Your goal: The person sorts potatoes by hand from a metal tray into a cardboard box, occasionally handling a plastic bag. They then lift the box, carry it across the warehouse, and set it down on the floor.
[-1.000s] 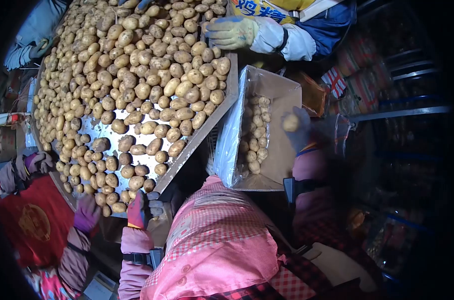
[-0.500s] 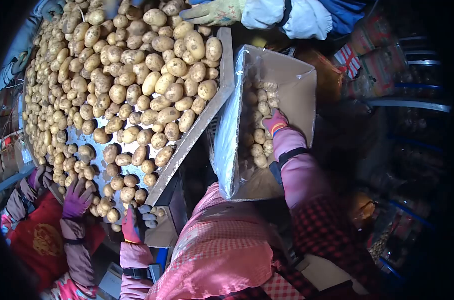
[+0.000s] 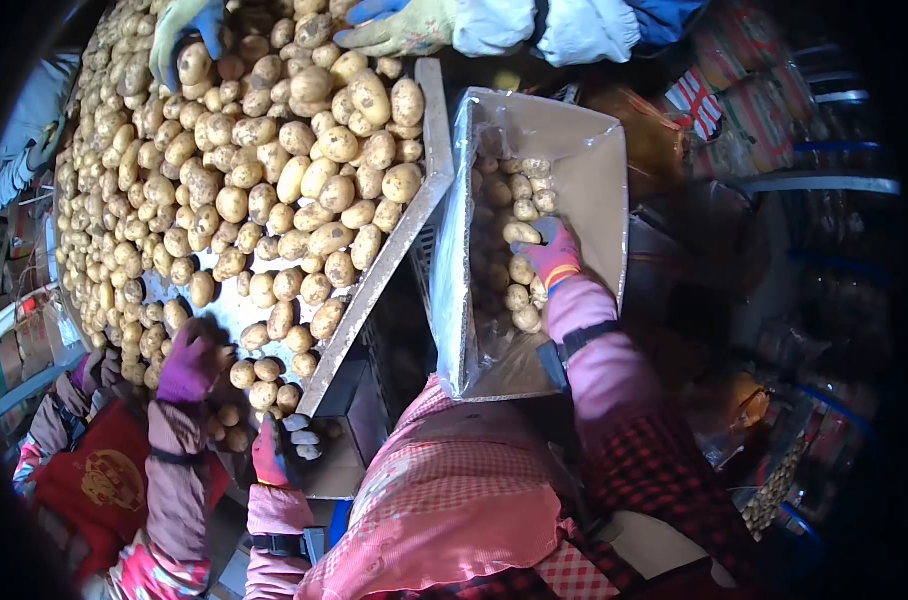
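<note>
My right hand, in a pink glove with grey fingertips, is inside a plastic-lined cardboard box. Its fingers are closed on a potato above other potatoes in the box. My left hand, also gloved in pink and grey, is at the lower corner of a potato-covered table. Its thumb points up and its grey fingers are apart, with no potato visible in them. Several potatoes lie on the tabletop just above this hand.
A co-worker's purple-gloved hand is among potatoes left of my left hand. Another person's gloved hands reach over the table's far side. A second box stands below the table corner. Packed bags are at the upper right.
A potato now shows in my right hand's fingers. The co-worker's purple-gloved hand has moved right, toward my left hand. Another blue-and-yellow-gloved hand has come down over the potatoes at the top.
</note>
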Motion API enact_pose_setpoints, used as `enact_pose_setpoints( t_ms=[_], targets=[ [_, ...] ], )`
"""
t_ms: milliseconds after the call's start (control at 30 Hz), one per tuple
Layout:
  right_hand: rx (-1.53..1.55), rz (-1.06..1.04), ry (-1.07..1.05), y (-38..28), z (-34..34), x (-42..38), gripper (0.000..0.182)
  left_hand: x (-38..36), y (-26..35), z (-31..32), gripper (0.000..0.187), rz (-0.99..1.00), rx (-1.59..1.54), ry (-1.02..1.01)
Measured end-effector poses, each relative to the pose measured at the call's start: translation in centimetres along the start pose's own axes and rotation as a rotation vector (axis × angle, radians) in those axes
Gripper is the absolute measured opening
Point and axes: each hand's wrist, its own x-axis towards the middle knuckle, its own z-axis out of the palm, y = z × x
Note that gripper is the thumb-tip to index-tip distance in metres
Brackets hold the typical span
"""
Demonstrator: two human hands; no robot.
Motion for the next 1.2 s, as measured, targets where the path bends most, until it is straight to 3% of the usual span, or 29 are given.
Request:
enact_pose_setpoints(
  t_ms=[67,133,267,333,433,467,500,533,567,600,700,833,867,900,1033,1200],
  targets=[
    [0.57,-0.142,0.13,-4.0,-3.0,-5.8,0.048,0.0,-0.1,0.7,0.04,0.021,-0.037,-0.034],
    [0.793,-0.331,0.141,-4.5,-4.3,-8.3,0.044,0.3,0.0,0.7,0.038,-0.042,-0.125,-0.074],
    [0.796,-0.364,0.224,-4.9,-6.7,-12.9,0.053,1.1,0.0,-1.6,0.039,-0.104,-0.177,-0.181],
    [0.804,-0.332,0.229,-4.5,-7.6,-14.3,0.056,1.4,-0.1,-2.0,0.038,0.006,0.02,-0.145],
    [0.788,-0.414,0.452,-2.0,-8.2,-15.5,0.054,0.3,0.0,1.2,0.037,-0.012,0.004,-0.143],
    [0.953,-0.347,0.42,-0.4,-9.0,-15.6,0.051,0.1,0.1,1.5,0.037,-0.012,0.009,-0.12],
    [0.882,-0.461,0.551,2.0,-10.2,-15.8,0.044,0.1,-0.1,1.2,0.037,0.017,0.053,-0.113],
    [0.923,-0.202,0.601,1.3,-12.6,-17.7,0.045,0.2,-0.1,0.4,0.037,0.014,0.055,-0.112],
    [0.638,-0.143,0.601,2.1,-15.6,-19.1,0.042,0.6,0.0,-0.7,0.038,0.016,0.09,-0.126],
    [0.425,-0.179,0.845,13.0,-14.6,-15.7,0.043,0.9,0.0,-1.2,0.038,0.02,0.123,-0.144],
    [0.423,0.042,0.956,16.7,-19.5,-19.8,0.042,0.7,0.3,-0.9,0.037,-0.004,0.13,-0.2],
    [0.479,0.275,1.009,21.4,-19.0,-21.6,0.041,0.9,0.1,-0.8,0.036,-0.014,0.041,-0.214],
    [0.478,0.298,1.013,22.0,-18.8,-21.7,0.041,0.8,-0.1,-0.2,0.038,0.006,0.041,-0.134],
    [0.479,0.307,1.008,21.7,-18.4,-21.6,0.041,0.7,-0.2,0.2,0.039,0.025,0.04,-0.052],
    [0.438,0.224,0.969,18.6,-18.1,-18.9,0.04,0.6,-0.2,0.7,0.041,0.0,-0.064,-0.039],
    [0.323,-0.026,0.833,10.4,-19.9,-15.7,0.04,0.2,-0.2,0.6,0.039,0.001,-0.03,-0.127]
  ],
)
